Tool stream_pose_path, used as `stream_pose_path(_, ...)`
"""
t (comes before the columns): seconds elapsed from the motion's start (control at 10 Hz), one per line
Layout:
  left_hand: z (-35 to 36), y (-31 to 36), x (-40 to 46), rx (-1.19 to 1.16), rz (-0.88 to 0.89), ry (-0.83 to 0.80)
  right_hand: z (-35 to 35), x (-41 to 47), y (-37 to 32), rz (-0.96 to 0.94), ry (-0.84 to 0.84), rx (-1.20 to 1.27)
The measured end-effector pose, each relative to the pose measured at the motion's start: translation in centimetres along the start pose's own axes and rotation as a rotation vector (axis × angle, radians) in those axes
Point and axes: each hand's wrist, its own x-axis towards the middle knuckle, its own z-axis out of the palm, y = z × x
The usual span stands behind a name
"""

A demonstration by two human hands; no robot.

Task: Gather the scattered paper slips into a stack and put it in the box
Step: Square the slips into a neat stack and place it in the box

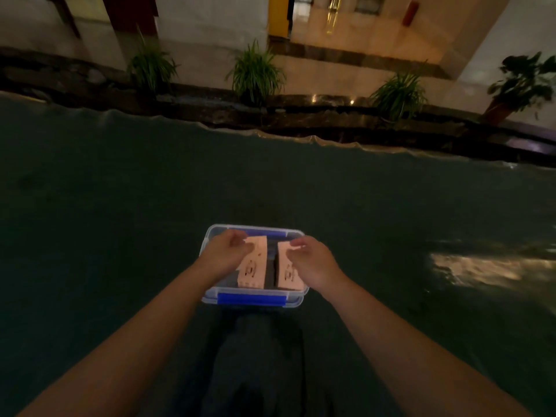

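Fingers of the left hand (pixel 224 251) pinched the upper end of one pale paper slip (pixel 253 266), while fingers of the right hand (pixel 310 258) were curled, pinching the top corner of a second slip (pixel 287 270), just below the centre of the frame. The two slips, each printed with dark markings too blurred to read, were held side by side and apart, a dark gap between them, over the open box (pixel 210 291). Whether their lower ends touched the bottom of the box could not be told. The box, clear plastic with blue clasps on its near and far sides, sat on a dark green surface (pixel 120 206) that filled the middle of the frame. Both bare forearms reached in from the lower corners. Along the upper part of the frame, potted plants (pixel 255 73) stood in a row beside a dark stone ledge (pixel 331 121), with pale walls behind.
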Motion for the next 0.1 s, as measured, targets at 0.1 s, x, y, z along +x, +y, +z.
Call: stream_pose_path(0.1,-0.57,2.51,-2.13,0.138,0.187,-0.003,-4.66,-2.84,0.20,-0.082,0.041,-0.046)
